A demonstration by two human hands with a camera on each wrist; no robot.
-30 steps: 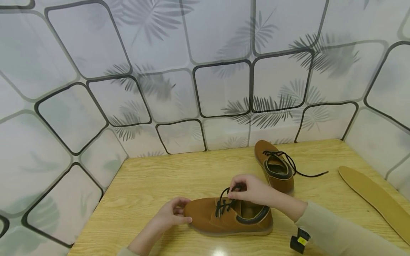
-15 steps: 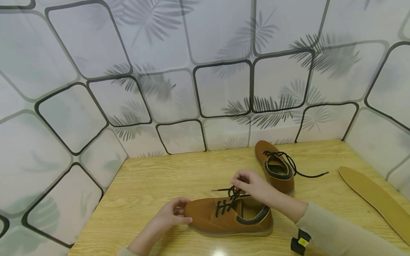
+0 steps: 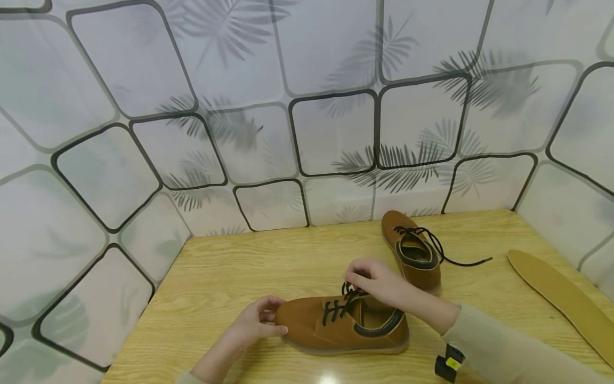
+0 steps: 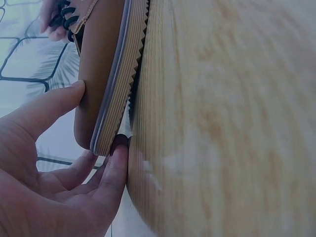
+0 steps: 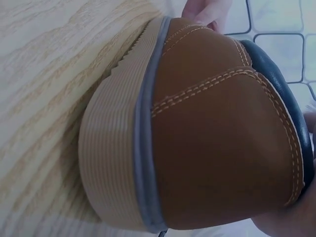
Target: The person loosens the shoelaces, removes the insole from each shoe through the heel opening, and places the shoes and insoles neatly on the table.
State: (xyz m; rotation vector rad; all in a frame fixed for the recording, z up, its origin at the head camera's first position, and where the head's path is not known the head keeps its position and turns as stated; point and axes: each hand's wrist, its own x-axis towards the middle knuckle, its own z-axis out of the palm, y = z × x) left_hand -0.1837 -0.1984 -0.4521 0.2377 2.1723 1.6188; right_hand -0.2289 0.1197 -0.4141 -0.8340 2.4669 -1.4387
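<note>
A brown lace-up shoe stands on its sole on the table, toe to the left. My left hand grips its toe. In the left wrist view, the thumb presses the upper and a finger reaches under the sole's front edge. Above the shoe's opening, my right hand pinches the black shoelace near the top eyelets; its fingers partly hide the lace. In the right wrist view the shoe's heel fills the middle, and the right hand barely shows at the right edge.
A second brown shoe stands behind the right hand, its loose black lace trailing right. At the far right lies a tan insole. Patterned panels border the wooden table at the back and sides.
The right hand has shifted slightly over the laces. A lace end that stuck out leftward half a second ago no longer shows there. The left hand and the shoe have stayed put.
</note>
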